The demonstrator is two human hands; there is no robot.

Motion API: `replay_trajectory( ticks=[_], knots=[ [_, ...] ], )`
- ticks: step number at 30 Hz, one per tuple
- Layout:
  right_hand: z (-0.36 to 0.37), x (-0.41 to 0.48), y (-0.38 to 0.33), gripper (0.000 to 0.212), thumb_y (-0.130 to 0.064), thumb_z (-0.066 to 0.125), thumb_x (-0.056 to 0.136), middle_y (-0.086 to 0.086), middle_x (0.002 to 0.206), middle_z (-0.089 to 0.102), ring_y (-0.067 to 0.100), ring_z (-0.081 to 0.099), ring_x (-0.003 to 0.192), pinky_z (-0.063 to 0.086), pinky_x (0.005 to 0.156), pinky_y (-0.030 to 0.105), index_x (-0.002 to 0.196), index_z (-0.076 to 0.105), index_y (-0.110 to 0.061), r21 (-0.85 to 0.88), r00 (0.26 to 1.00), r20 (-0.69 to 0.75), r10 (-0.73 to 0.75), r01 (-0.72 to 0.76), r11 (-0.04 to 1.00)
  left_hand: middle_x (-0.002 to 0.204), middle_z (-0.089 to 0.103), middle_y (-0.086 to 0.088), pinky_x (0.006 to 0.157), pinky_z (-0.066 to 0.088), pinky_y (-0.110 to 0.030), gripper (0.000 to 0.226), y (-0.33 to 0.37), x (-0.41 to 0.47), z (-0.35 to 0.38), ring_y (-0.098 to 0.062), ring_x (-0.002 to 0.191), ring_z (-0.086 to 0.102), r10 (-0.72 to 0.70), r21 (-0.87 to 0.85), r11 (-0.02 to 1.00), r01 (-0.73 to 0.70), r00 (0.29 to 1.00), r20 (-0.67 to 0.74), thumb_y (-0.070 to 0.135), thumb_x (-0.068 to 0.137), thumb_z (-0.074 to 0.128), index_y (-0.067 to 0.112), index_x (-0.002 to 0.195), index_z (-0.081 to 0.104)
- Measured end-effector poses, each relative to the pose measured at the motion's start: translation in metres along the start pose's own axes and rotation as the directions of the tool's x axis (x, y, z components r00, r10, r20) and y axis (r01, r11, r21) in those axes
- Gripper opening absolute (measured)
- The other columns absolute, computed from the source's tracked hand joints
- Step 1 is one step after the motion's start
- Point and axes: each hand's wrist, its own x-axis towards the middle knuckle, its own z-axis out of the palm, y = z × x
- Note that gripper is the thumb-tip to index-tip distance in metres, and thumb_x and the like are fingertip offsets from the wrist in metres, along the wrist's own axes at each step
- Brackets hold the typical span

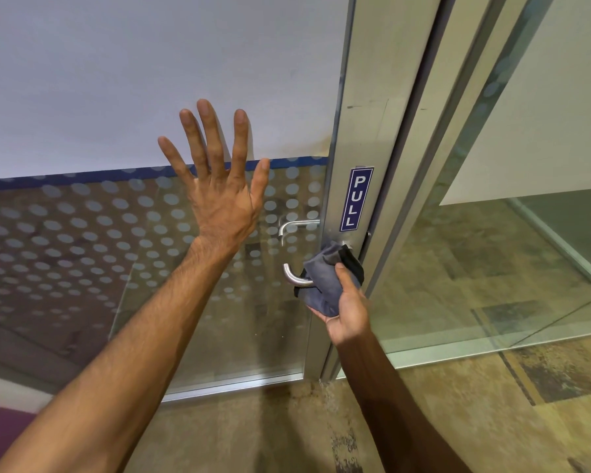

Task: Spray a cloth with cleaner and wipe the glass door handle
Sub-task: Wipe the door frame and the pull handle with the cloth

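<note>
**Cloth Pressed Around Glass Door Handle**

The curved metal handle, low on the door's aluminium stile, is wrapped at its right part by a bunched grey cloth. The cloth is gripped in the right hand, thumb on top. To the left, the left hand is laid flat, fingers spread, against the dotted glass panel. A blue PULL sign is fixed just above the handle.

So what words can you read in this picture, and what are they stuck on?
"PULL": white letters running top to bottom on a blue rectangular sticker, stuck on the silver metal door frame just above the curved metal door handle.
No other words, numbers or brands are visible.
</note>
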Motion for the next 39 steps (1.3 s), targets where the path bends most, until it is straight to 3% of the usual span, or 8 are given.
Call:
replay_trajectory(
  ticks=[12,16,21,27,31,39],
  knots=[
    [0.037,-0.038,0.053,0.044,-0.018,0.064,0.099,0.02,0.137,0.066,0.04,0.064,0.124,0.051,0.099,0.065,0.142,0.057,-0.013,0.125,1.0,0.027,0.008,-0.011,0.992,0.162,0.021,-0.025,0.125,-0.016,-0.058,0.07,0.0,0.001,-0.001,-0.048,0.15,0.02,0.004,0.013,1.0,-0.004,1.0,-0.021,0.057,0.106,0.045,0.021,0.162,0.024],
    [0.051,-0.041,0.065,0.044,-0.014,0.065,0.099,0.017,0.138,0.066,0.04,0.066,0.122,0.056,0.092,0.06,0.142,0.056,-0.014,0.17,0.999,0.032,0.005,-0.011,0.985,0.16,0.036,-0.032,0.125,-0.013,-0.06,0.069,0.001,0.001,-0.002,-0.049,0.15,0.023,0.002,0.029,1.0,-0.001,1.0,-0.027,0.056,0.106,0.047,0.018,0.161,0.03],
    [0.056,-0.04,0.071,0.046,-0.009,0.065,0.098,0.018,0.14,0.064,0.042,0.064,0.123,0.052,0.096,0.065,0.143,0.054,-0.01,0.185,1.0,0.016,0.017,-0.02,0.983,0.158,0.041,-0.034,0.125,-0.014,-0.059,0.067,0.001,0.001,-0.005,-0.049,0.149,0.022,-0.007,0.026,1.0,0.008,1.0,-0.026,0.057,0.107,0.041,0.017,0.159,0.032],
    [0.059,-0.041,0.076,0.026,-0.006,0.068,0.096,0.026,0.131,0.067,0.046,0.066,0.118,0.056,0.084,0.058,0.122,0.062,-0.008,0.115,0.996,0.018,0.084,-0.086,0.99,0.157,0.042,-0.036,0.125,-0.013,-0.059,0.066,0.002,0.001,-0.005,-0.05,0.148,0.024,-0.017,0.009,1.0,0.017,1.0,-0.022,0.056,0.106,0.043,0.017,0.159,0.033],
    [0.061,-0.038,0.083,0.026,-0.005,0.07,0.094,0.027,0.13,0.067,0.045,0.065,0.12,0.048,0.101,0.069,0.119,0.061,-0.006,0.082,0.995,0.017,0.096,-0.097,0.992,0.156,0.043,-0.036,0.125,-0.013,-0.059,0.065,0.001,0.001,-0.005,-0.05,0.148,0.025,-0.016,0.014,1.0,0.016,1.0,-0.027,0.056,0.106,0.043,0.017,0.158,0.034],
    [0.073,-0.034,0.095,0.027,-0.005,0.07,0.094,0.027,0.131,0.067,0.043,0.064,0.123,0.047,0.108,0.062,0.12,0.062,-0.001,0.03,0.995,0.045,0.093,-0.094,0.995,0.157,0.043,-0.035,0.125,-0.012,-0.06,0.065,0.001,0.001,-0.005,-0.048,0.149,0.023,-0.01,0.005,1.0,0.01,1.0,-0.018,0.055,0.107,0.042,0.018,0.158,0.032]
  ],
)
